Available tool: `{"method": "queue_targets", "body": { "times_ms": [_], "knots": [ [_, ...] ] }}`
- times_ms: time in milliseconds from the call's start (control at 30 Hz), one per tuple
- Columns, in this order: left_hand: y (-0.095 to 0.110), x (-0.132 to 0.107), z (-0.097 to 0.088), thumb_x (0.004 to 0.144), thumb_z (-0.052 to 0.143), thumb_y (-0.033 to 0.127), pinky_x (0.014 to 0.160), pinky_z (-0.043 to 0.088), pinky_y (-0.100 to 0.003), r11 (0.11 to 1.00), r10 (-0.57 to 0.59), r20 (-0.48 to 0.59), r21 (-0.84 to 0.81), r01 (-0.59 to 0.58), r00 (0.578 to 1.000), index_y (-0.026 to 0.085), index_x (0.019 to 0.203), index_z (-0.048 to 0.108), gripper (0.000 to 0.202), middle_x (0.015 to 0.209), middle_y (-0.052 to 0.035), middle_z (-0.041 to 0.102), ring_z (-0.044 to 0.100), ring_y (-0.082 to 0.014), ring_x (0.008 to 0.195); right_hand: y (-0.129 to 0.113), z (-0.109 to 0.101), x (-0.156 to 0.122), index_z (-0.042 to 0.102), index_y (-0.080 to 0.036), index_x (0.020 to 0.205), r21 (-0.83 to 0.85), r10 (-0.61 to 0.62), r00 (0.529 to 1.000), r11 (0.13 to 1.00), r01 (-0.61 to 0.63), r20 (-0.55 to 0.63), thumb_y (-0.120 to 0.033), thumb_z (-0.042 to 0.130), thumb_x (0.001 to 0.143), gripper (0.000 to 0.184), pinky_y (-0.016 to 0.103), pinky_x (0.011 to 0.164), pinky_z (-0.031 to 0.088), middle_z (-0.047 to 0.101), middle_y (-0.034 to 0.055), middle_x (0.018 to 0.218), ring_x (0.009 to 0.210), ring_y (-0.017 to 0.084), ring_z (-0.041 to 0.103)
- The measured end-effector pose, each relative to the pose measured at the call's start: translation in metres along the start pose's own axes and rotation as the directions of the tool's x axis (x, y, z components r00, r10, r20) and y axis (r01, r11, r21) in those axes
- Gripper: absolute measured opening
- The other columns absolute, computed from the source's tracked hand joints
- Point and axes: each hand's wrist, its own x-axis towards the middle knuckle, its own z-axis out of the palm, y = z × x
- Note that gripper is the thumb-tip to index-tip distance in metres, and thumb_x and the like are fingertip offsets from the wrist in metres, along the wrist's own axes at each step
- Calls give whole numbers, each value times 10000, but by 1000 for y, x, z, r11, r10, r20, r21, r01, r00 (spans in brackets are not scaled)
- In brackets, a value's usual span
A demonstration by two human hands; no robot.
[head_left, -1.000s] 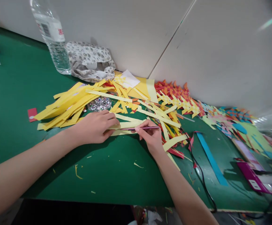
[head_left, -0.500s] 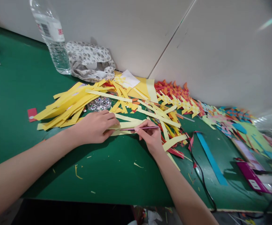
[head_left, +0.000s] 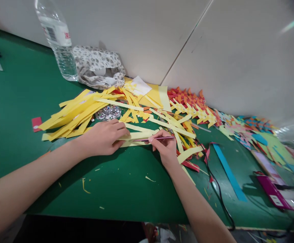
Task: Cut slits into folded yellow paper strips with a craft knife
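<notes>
My left hand (head_left: pixel 106 137) lies with curled fingers on a pale yellow paper strip (head_left: pixel 139 135), pinning it against the table. Another pale strip (head_left: pixel 134 143) lies just below it, partly under my fingers. In my right hand (head_left: pixel 164 148) is a slim, dark purple pen-like tool (head_left: pixel 163 137), pinched between thumb and fingers. Its thin tip points left along the lower edge of the strip, towards my left fingertips. Whether the tip is a blade or a point is too small to tell.
Yellow paper strips (head_left: pixel 78 114), a case of sequins or small eyes (head_left: pixel 108 112), a water bottle (head_left: pixel 63 55) and a patterned cloth pouch (head_left: pixel 98 65) lie behind. Woven paper fish (head_left: pixel 187 98), a black cable (head_left: pixel 220 192), a blue strip (head_left: pixel 229 172) and a magenta power strip (head_left: pixel 275 192) are rightward.
My right hand has slid slightly right along the strip with the pen-like tool. My left hand stays in place on the paper. The whole view has shifted a little.
</notes>
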Motion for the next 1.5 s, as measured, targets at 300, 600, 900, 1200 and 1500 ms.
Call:
{"method": "queue_targets", "body": {
  "times_ms": [300,600,900,1200,1500],
  "knots": [
    [-7,-2,-4,941,441,315,591,420,-265,996,-88,-91,22,90,992,195,843,666,273,816,-37,677,636,-177,776,0,-5,0,601,-225,748,163,-141,951,968,191,-275,-286,693,782,116,235,404,371,632,-31,617,488,134,608],
    [19,14,-17,887,552,419,525,460,-214,694,-579,-211,-634,340,788,179,883,628,252,739,-1,670,580,-118,606,-20,19,0,540,-237,935,195,-14,974,979,59,-227,-404,685,834,242,296,623,575,757,42,908,701,174,726],
    [40,33,-7,885,545,448,444,344,-196,393,-489,61,-875,283,870,179,713,504,321,610,48,446,418,-88,531,-27,29,5,384,-242,726,267,-53,978,958,107,-200,-220,806,704,423,290,645,580,705,-43,692,618,132,674],
    [39,21,3,916,460,531,553,379,-216,239,-437,246,-896,376,865,171,855,637,406,729,9,554,494,-132,674,-24,34,1,377,-239,736,295,5,989,955,40,-150,-215,799,716,423,251,564,512,675,-54,683,601,118,625],
    [36,20,9,929,449,510,473,272,-205,228,-449,249,-897,379,858,162,748,591,418,619,41,409,357,-96,558,-19,33,-1,378,-239,760,313,22,994,950,12,-103,-205,799,710,426,241,575,478,662,-61,685,604,103,594]
  ]
}}
